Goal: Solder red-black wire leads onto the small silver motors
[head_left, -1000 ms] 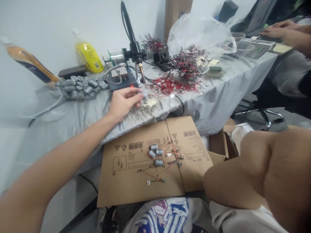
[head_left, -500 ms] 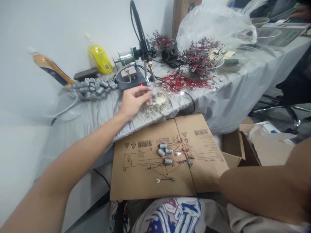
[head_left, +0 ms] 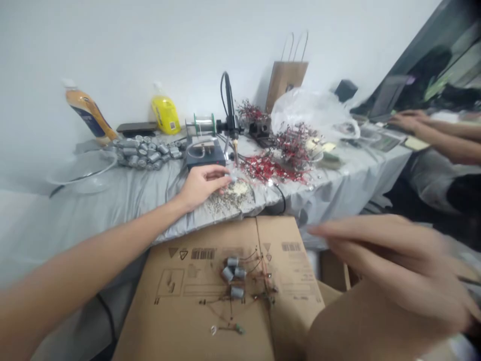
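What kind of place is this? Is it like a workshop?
Probably, yes: it looks like a small electronics work corner. There's what looks like a soldering iron pointing downward, a spool of silvery wire, and a pile of little metal cylinders, perhaps motors.

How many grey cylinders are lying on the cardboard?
4: three bunched cylinders (upper, left, right) and a fourth cylinder just below them in the picture. None seems hidden.

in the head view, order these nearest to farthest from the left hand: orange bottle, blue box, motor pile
Nearest the left hand first:
1. Blue box, just behind it
2. Motor pile, to the left
3. Orange bottle, farther left, beyond the pile
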{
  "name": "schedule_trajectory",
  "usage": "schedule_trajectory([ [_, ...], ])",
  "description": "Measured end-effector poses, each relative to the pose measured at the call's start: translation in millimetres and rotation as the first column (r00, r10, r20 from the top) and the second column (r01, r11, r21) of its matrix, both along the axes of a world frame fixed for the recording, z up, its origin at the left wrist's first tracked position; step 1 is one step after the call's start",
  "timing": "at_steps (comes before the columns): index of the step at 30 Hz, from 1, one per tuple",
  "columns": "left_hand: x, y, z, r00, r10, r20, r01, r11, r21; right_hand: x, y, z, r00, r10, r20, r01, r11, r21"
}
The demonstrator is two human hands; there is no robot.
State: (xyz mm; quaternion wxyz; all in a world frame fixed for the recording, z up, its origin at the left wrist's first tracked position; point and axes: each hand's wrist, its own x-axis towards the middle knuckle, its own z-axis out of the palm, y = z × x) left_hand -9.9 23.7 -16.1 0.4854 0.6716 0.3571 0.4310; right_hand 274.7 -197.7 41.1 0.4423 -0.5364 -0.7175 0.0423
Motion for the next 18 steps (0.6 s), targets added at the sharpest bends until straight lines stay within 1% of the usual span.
schedule_trajectory([
  [2, 0.1, -0.4, 0.7, 0.999, -0.033, 0.018, 0.033, 0.999, -0.010, -6.9, 46.6, 3.6, 1.000, 0.021, 0.022, -0.018, 0.992, -0.127],
  [3, 0.2, -0.4, 0.7, 0.999, -0.045, 0.025, 0.045, 0.999, -0.014, -12.6, 65.9, 1.3, 1.000, -0.009, 0.025, 0.013, 0.988, -0.155],
  [5, 0.5, -0.4, 0.4, 0.997, -0.063, 0.034, 0.063, 0.998, -0.020, -25.7, 95.2, -10.0, 0.999, -0.047, 0.019, 0.049, 0.988, -0.144],
  [7, 0.6, 0.1, -0.4, 0.996, -0.076, 0.041, 0.078, 0.997, -0.025, -38.2, 112.9, -25.0, 0.999, -0.042, 0.006, 0.043, 0.990, -0.134],
  [9, 0.5, 0.8, -1.4, 0.995, -0.088, 0.046, 0.089, 0.996, -0.030, -48.4, 122.4, -37.4, 1.000, -0.023, -0.016, 0.021, 0.990, -0.138],
  [11, 0.5, 1.5, -2.5, 0.994, -0.093, 0.054, 0.095, 0.995, -0.035, -55.7, 127.1, -44.4, 0.999, -0.015, -0.045, 0.008, 0.989, -0.147],
  [13, 0.7, 1.9, -3.4, 0.993, -0.097, 0.064, 0.100, 0.994, -0.043, -60.6, 129.7, -46.4, 0.997, -0.016, -0.071, 0.004, 0.987, -0.159],
  [18, 1.3, 1.7, -4.2, 0.989, -0.120, 0.088, 0.125, 0.991, -0.054, -66.0, 134.8, -43.3, 0.996, -0.028, -0.085, 0.011, 0.981, -0.193],
])
